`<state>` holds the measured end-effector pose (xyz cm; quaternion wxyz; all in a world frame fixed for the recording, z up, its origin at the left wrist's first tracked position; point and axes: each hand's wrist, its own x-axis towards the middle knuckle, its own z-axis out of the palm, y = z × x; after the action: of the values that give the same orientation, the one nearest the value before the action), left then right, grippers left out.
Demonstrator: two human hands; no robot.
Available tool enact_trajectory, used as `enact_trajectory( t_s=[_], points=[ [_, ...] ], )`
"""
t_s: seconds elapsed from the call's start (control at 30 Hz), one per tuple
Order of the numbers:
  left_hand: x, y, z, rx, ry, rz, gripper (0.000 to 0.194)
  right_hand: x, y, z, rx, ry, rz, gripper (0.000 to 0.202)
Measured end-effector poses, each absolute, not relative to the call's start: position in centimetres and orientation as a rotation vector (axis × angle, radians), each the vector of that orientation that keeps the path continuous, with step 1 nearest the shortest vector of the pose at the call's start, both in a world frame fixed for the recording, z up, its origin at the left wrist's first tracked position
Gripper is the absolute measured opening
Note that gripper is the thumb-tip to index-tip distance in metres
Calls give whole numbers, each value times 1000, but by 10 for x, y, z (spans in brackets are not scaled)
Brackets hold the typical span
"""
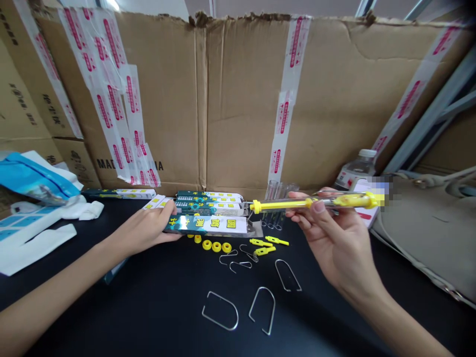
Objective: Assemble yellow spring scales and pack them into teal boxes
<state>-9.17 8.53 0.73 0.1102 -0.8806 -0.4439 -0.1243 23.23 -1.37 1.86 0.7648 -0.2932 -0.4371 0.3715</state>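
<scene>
My left hand (150, 228) grips the left end of a narrow printed box (208, 224), whose flap hangs open at its right end. In my right hand (334, 233) is a clear tube (286, 204) with yellow parts inside and yellow ends, held level, its left end close to the box's open end. Behind the held box lie more printed boxes (208, 198). Yellow rings (216, 247), yellow plastic pieces (265, 251), small wire hooks (240, 265) and U-shaped wires (262, 310) lie in front, on the black table (156, 307).
Clear tubes (272, 191) stand behind the yellow pieces. Cardboard (245, 109) walls the back. A bottle (357, 171) and a beige bag (427, 238) are at the right. Blue and white packaging (37, 183) lies at the left, near another printed box (119, 193).
</scene>
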Motion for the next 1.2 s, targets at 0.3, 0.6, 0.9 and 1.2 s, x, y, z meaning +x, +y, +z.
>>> enact_trajectory(
  t_s=[0.3, 0.6, 0.9, 1.2],
  points=[
    [-94, 87, 6, -2590, -1347, -420, 32, 236, -10, 16, -648, -967, 816, 17],
    [-96, 88, 4, -2579, -1319, -482, 30, 234, -9, 12, -725, -1001, 781, 26],
    [-96, 87, 5, -2557, -1265, -483, 29, 235, -6, 9, -683, -968, 860, 24],
    [-100, 86, 6, -2563, -1198, -498, 25, 231, -4, 4, -690, -865, 831, 27]
  ],
)
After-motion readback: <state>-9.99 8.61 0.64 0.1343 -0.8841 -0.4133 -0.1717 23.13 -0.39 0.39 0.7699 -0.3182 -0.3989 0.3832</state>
